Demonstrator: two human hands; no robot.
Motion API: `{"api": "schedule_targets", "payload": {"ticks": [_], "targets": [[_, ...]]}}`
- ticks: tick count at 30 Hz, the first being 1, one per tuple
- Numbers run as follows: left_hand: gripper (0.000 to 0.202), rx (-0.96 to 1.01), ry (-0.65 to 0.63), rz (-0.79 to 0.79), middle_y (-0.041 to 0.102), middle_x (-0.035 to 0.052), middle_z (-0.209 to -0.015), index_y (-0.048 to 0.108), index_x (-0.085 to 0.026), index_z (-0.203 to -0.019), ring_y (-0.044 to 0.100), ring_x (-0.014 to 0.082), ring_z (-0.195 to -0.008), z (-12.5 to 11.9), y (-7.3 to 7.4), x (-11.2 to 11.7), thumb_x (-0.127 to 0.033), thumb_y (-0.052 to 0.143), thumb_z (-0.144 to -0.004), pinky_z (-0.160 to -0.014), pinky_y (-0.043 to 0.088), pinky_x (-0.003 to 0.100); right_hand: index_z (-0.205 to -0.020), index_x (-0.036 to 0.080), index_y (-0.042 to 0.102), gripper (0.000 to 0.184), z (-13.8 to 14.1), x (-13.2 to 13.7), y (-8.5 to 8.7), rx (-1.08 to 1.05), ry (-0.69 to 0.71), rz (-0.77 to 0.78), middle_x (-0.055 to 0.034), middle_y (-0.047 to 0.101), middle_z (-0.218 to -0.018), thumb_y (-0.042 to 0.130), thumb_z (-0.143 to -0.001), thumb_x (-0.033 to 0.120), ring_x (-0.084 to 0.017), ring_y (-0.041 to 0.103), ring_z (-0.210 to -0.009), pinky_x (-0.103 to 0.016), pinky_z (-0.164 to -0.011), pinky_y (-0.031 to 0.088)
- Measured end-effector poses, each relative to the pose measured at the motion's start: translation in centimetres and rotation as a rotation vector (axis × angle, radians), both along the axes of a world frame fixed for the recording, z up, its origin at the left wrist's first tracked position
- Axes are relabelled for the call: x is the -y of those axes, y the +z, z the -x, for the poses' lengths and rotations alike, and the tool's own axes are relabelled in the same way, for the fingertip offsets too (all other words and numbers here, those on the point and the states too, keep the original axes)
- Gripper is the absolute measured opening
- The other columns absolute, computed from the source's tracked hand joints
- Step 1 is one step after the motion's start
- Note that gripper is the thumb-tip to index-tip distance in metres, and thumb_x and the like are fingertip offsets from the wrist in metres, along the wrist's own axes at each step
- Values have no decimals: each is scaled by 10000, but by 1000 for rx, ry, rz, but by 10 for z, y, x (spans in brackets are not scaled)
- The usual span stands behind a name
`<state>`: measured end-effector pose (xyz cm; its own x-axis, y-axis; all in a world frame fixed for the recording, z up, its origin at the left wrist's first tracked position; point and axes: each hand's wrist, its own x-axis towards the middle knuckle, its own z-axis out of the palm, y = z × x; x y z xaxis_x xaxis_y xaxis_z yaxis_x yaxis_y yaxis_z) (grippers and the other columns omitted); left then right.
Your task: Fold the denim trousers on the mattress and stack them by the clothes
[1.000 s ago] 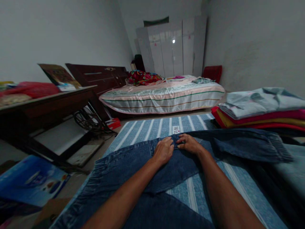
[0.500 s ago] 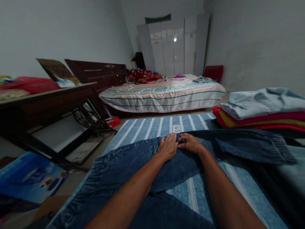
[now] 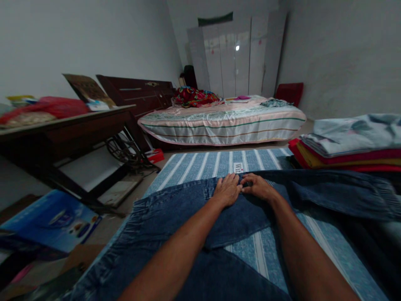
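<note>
A pair of dark blue jeans [image 3: 175, 205] lies spread across the striped blue bed cover, its gathered waist at the left. One leg runs along the far side to a ribbed cuff at the right; the other lies nearer me. My left hand [image 3: 227, 190] rests flat on the far leg, fingers stretched toward its far edge, by a stitched patch. Just right of it, almost touching, my right hand [image 3: 257, 187] has bent fingers and thumb closed on the denim along that same edge.
A stack of folded clothes [image 3: 354, 144] stands at the right on the striped bed cover [image 3: 200, 165]. Beyond is a second bed [image 3: 225, 127], with a wardrobe [image 3: 234, 58] behind it. A sewing-machine table [image 3: 72, 121] and a blue box [image 3: 56, 221] are at the left.
The whole view has shifted slightly, so things appear a little further right. Both hands remain at the same place on the jeans, the right hand's thumb and fingers now a little closer together.
</note>
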<state>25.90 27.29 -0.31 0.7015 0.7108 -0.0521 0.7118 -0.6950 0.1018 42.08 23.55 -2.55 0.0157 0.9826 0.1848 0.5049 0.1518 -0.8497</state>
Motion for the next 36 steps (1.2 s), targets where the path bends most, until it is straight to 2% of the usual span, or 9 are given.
{"api": "schedule_targets", "payload": {"ticks": [10, 16, 23, 30, 36], "targets": [[617, -13, 26, 30, 171, 91, -1529, 189, -161, -1441, 106, 237, -1406, -2, -4, 0, -502, 129, -929, -1112, 149, 495, -852, 199, 698, 289, -4, 3, 0, -52, -2, 29, -44, 620, -1050, 699, -566, 243, -226, 553, -1027, -366, -950, 388], [615, -3, 26, 32, 159, 90, -1533, 183, -174, -1437, 106, 238, -1405, -3, -5, -1, -515, 128, -928, -1109, 144, 499, -843, 189, 701, 279, -4, 3, 0, -59, -12, 34, -43, 633, -1018, 683, -567, 226, -217, 575, -961, -346, -889, 427], [586, -21, 28, 52, 182, 102, -1526, 214, -176, -1422, 127, 247, -1399, -4, 0, 1, -492, 178, -930, -1101, 156, 506, -822, 208, 716, 203, -3, 2, -2, -9, -11, -7, -33, 634, -984, 655, -644, 285, -199, 585, -953, -333, -897, 428], [583, -19, 46, 53, 197, 93, -1523, 220, -169, -1425, 126, 234, -1401, -6, 0, 2, -471, 166, -930, -1108, 140, 493, -873, 217, 717, 232, 0, -2, -3, 111, -3, -66, -37, 647, -1003, 540, -724, 211, -187, 570, -976, -318, -936, 388], [593, -3, 44, 42, 209, 89, -1520, 218, -161, -1429, 128, 229, -1401, -5, 0, 3, -470, 172, -925, -1113, 139, 494, -807, 216, 707, 261, 5, 0, 1, 230, 6, -96, -21, 652, -846, 462, -815, 305, -188, 556, -874, -293, -823, 416]]}}
